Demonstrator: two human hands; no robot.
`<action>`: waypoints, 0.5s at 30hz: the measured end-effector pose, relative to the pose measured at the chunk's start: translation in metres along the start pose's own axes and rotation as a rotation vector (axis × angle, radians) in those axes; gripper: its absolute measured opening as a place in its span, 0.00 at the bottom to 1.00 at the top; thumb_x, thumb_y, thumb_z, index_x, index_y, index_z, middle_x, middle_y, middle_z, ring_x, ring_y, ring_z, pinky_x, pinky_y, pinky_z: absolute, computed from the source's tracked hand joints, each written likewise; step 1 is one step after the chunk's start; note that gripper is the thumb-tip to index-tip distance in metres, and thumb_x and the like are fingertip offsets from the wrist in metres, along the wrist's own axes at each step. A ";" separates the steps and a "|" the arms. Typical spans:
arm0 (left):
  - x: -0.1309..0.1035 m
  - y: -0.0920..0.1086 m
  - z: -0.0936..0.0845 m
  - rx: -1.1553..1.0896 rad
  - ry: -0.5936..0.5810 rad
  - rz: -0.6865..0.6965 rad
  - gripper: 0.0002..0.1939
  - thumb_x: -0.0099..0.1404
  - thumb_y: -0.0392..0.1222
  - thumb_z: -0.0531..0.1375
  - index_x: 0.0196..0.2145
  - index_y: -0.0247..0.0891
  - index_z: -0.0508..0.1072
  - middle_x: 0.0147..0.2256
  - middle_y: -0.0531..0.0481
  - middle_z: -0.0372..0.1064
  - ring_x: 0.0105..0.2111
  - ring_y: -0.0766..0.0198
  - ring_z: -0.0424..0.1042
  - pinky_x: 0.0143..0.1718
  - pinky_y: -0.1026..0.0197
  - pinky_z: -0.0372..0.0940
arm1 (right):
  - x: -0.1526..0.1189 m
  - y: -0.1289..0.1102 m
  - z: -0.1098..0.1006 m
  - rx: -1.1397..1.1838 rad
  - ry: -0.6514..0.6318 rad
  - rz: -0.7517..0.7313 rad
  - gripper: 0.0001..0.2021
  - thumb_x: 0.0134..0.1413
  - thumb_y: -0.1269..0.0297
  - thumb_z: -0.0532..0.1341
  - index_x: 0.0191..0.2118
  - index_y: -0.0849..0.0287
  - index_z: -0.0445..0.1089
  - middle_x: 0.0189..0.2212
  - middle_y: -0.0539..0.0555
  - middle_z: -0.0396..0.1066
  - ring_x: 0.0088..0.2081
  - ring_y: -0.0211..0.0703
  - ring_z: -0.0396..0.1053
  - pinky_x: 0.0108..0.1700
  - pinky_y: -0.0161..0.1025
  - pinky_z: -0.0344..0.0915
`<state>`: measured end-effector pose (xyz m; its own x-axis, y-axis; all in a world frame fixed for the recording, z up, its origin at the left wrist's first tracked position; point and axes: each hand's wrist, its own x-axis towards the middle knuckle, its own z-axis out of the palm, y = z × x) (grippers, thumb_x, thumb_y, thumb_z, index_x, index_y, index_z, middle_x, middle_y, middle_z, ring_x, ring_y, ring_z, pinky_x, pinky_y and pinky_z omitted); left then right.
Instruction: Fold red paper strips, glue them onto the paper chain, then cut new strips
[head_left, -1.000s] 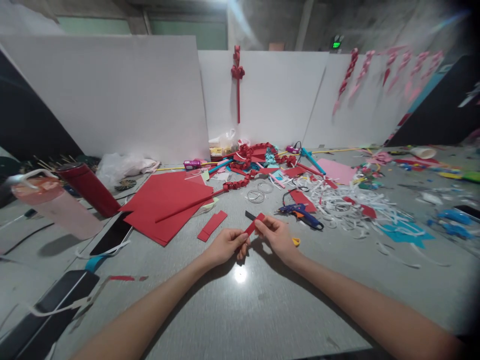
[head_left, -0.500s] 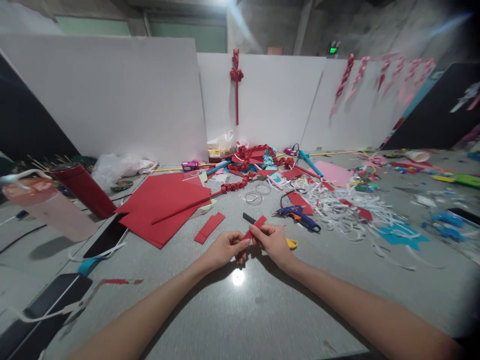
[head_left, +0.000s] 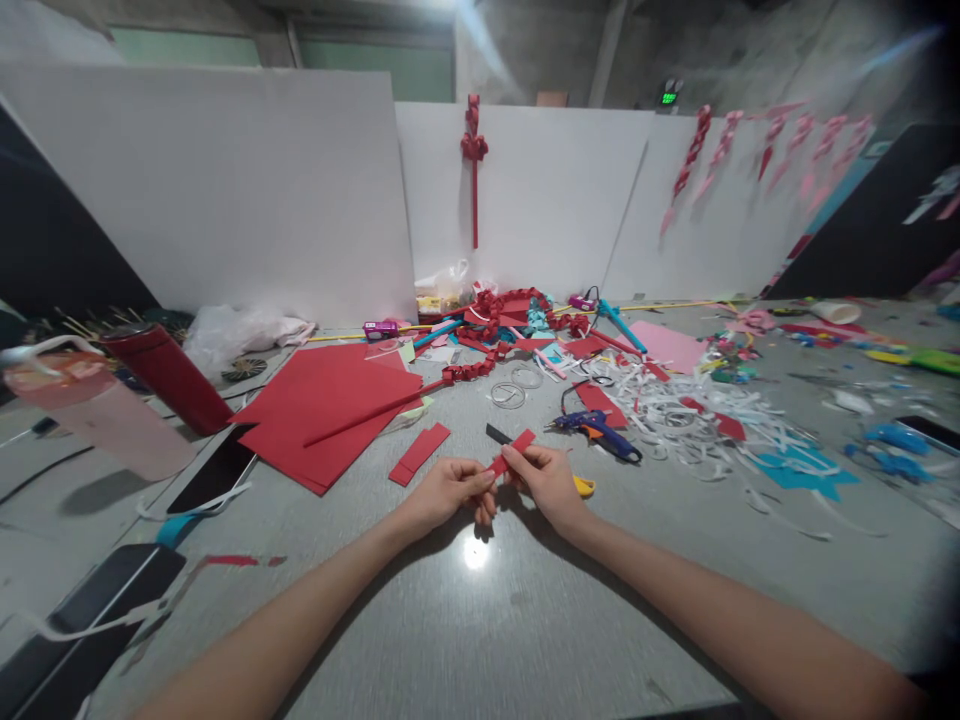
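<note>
Between both hands is a small red paper strip (head_left: 517, 452), slanting up to the right. My left hand (head_left: 451, 492) pinches its lower left end, fingers curled. With thumb and fingers, my right hand (head_left: 546, 480) grips the strip nearer its upper end. A black-bladed tool (head_left: 497, 434) lies just behind the strip, and a yellow handle (head_left: 583, 487) shows beyond my right hand. Left of the hands, cut red strips (head_left: 418, 454) rest on the table, beside large red sheets (head_left: 330, 400).
A blue glue gun (head_left: 600, 433) lies right of the hands, before a heap of white paper strips (head_left: 675, 420). Red paper chains (head_left: 491, 310) are piled at the back. At left stand a pink bottle (head_left: 105, 420) and a red tumbler (head_left: 176, 380).
My left hand has shifted very slightly left, and its fingers have moved a little on the strip. My right hand stays nearly in place on it.
</note>
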<state>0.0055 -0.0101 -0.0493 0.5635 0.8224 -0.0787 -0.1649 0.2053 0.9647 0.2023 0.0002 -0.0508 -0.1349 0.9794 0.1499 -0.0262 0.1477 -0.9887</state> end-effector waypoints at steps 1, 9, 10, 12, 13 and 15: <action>-0.001 0.001 -0.002 -0.026 -0.020 -0.018 0.24 0.64 0.59 0.69 0.33 0.31 0.74 0.26 0.42 0.77 0.22 0.63 0.76 0.27 0.63 0.70 | 0.000 0.000 0.000 0.076 -0.035 0.009 0.21 0.57 0.45 0.70 0.34 0.62 0.80 0.20 0.50 0.70 0.22 0.35 0.61 0.25 0.35 0.55; -0.003 0.009 -0.011 -0.132 -0.120 -0.123 0.20 0.68 0.55 0.65 0.32 0.33 0.73 0.23 0.47 0.72 0.19 0.66 0.70 0.23 0.65 0.66 | 0.001 0.002 0.000 0.300 -0.162 0.034 0.15 0.53 0.52 0.74 0.35 0.59 0.77 0.24 0.50 0.75 0.23 0.34 0.66 0.27 0.33 0.61; -0.003 0.010 -0.007 -0.129 -0.092 -0.101 0.21 0.69 0.58 0.63 0.35 0.33 0.73 0.25 0.47 0.73 0.21 0.65 0.72 0.24 0.64 0.66 | 0.001 0.002 0.000 0.273 -0.143 0.041 0.16 0.53 0.51 0.74 0.33 0.59 0.76 0.23 0.50 0.75 0.22 0.34 0.66 0.25 0.33 0.60; -0.004 0.010 0.002 -0.089 -0.009 -0.019 0.23 0.70 0.62 0.60 0.42 0.35 0.73 0.31 0.47 0.74 0.23 0.64 0.74 0.26 0.62 0.68 | 0.000 0.001 0.000 0.206 -0.088 0.056 0.19 0.52 0.48 0.74 0.29 0.60 0.74 0.20 0.51 0.74 0.19 0.34 0.64 0.22 0.32 0.57; -0.005 0.010 0.007 -0.035 0.039 0.035 0.24 0.69 0.63 0.61 0.45 0.37 0.72 0.32 0.48 0.75 0.24 0.64 0.74 0.27 0.62 0.68 | 0.000 0.000 0.000 0.172 -0.061 0.062 0.20 0.51 0.47 0.74 0.27 0.60 0.74 0.19 0.51 0.73 0.18 0.34 0.64 0.21 0.32 0.57; -0.006 0.008 0.017 0.140 0.124 0.138 0.23 0.66 0.59 0.67 0.47 0.38 0.71 0.33 0.49 0.75 0.25 0.65 0.74 0.29 0.62 0.68 | -0.001 -0.004 0.000 0.115 -0.026 0.063 0.22 0.50 0.45 0.74 0.25 0.61 0.73 0.18 0.52 0.72 0.17 0.34 0.63 0.20 0.33 0.57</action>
<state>0.0140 -0.0226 -0.0364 0.4380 0.8983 0.0344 -0.1146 0.0178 0.9933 0.2021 -0.0013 -0.0473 -0.1658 0.9822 0.0888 -0.1298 0.0676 -0.9892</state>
